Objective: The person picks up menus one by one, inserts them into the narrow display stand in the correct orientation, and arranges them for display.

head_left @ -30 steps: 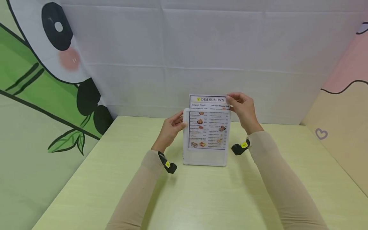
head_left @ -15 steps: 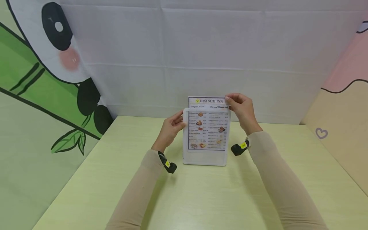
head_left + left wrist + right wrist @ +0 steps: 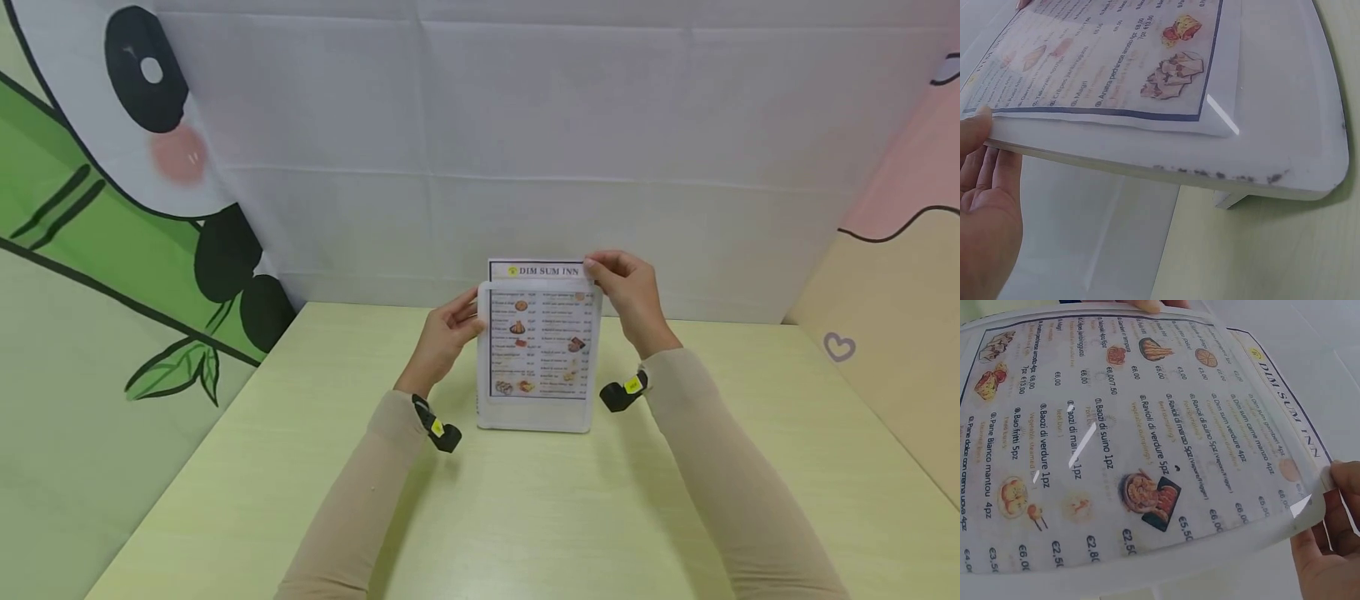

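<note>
A white-rimmed clear menu holder (image 3: 534, 415) stands upright on the table, with a printed menu sheet (image 3: 536, 342) headed "DIM SUM INN" partly inside it. The sheet's header strip sticks out above the holder's top edge. My left hand (image 3: 444, 342) grips the holder's upper left edge, thumb in front and fingers behind, as the left wrist view shows. At the sheet's top right corner, my right hand (image 3: 633, 296) pinches the paper between thumb and fingers. Dark scuffs mark the holder's side edge (image 3: 1222, 175), and a support foot (image 3: 1232, 199) shows behind it.
The pale wooden table (image 3: 480, 517) meets a white cloth backdrop (image 3: 480, 125) just behind the holder. A panda-and-bamboo drawing (image 3: 120, 183) covers the left wall. On the right is a pink and beige wall (image 3: 892, 317) with a small heart.
The menu sheet has slid down into the holder, so less of its header shows above the top edge. My right hand has lowered with it; the left hand and holder have stayed put.
</note>
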Demonstrator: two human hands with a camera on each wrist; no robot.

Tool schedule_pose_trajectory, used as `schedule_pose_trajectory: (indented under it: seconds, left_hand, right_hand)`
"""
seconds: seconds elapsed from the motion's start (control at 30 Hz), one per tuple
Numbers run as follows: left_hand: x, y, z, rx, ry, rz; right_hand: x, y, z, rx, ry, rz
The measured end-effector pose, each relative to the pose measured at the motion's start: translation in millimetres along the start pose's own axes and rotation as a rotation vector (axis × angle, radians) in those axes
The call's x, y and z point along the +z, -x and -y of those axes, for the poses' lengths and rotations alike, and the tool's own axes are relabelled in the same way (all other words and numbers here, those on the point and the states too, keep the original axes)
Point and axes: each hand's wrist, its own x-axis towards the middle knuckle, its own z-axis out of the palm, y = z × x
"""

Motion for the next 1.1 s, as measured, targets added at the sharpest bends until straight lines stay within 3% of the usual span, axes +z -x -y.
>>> schedule_pose_trajectory:
  seconds: [0.1, 0.4, 0.83, 1.1]
  left_hand:
    - [6.3, -8.1, 2.2, -0.008, -0.003, -0.021]
    - [11.4, 0.6, -13.1, -0.012, -0.017, -0.013]
    - [5.7, -8.4, 5.8, 0.017, -0.003, -0.017]
    - [9.8, -0.3, -10.9, -0.01, -0.005, -0.005]
  right_hand:
    - [-5.7, -14.9, -10.1, 0.0, -0.016, 0.027]
    - [-6.1, -11.9, -13.3, 0.016, -0.056, 0.034]
    - [-5.0, -6.0, -17.4, 0.053, -0.072, 0.053]
    - [-4.1, -4.8, -19.8, 0.07, -0.046, 0.053]
